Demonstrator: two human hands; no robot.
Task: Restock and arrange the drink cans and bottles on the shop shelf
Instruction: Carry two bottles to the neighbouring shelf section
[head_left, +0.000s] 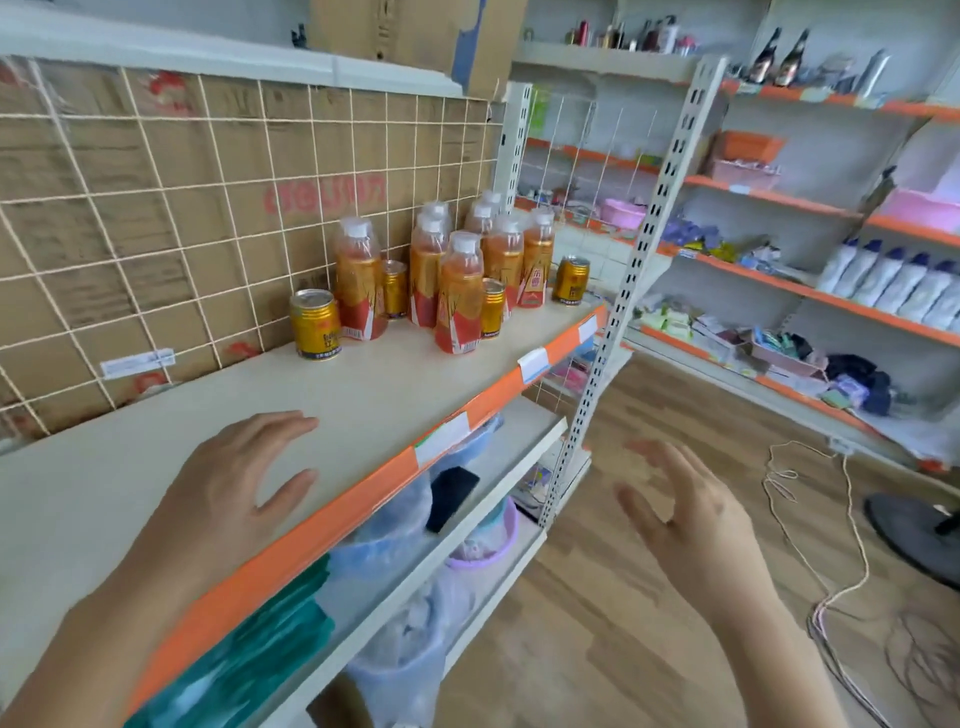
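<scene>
1. The drinks are found on the upper shelf (363, 395), gathered just above the middle of the frame against the wire grid (208, 208).
2. A loose cluster of orange bottles (460, 296) with white caps is seen there. Most are packed close together, and one stands slightly apart at the cluster's left.
3. Gold cans (314, 325) are scattered among them: one at the far left just beside a bottle, two tucked between bottles, and one alone at the right end near the shelf's front edge.
4. The arranging is judged barely begun: bottles and cans are mixed rather than set in rows, and a long stretch of the shelf towards the lower left carries nothing. No fresh stock is seen within reach.
5. The left hand (228, 488) is held low over the shelf near its orange front edge, palm down, fingers spread and relaxed. Nothing is grasped.
6. The right hand (691, 514) is held off the shelf above the wooden floor (623, 623), fingers loosely spread and blurred, likewise empty.
</scene>
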